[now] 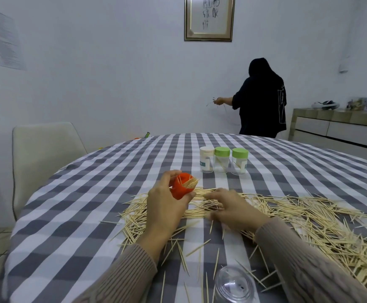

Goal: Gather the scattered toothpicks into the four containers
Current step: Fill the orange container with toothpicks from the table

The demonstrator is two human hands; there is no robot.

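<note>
The left hand (167, 204) has its grip wrapped around the orange container (181, 185), tilted on its side with a bundle of toothpicks poking from its mouth. The right hand (232, 209) lies on the scattered toothpicks (309, 217), fingers curled into the pile; whether they pinch any I cannot tell. Tipped this far, the container could spill its bundle back onto the checked tabletop (90, 215). 3 capped jars (223, 159) stand well apart, nearly empty, lids on. A clear lid (233, 285) sits near the table edge, where a sleeve could knock it off.
</note>
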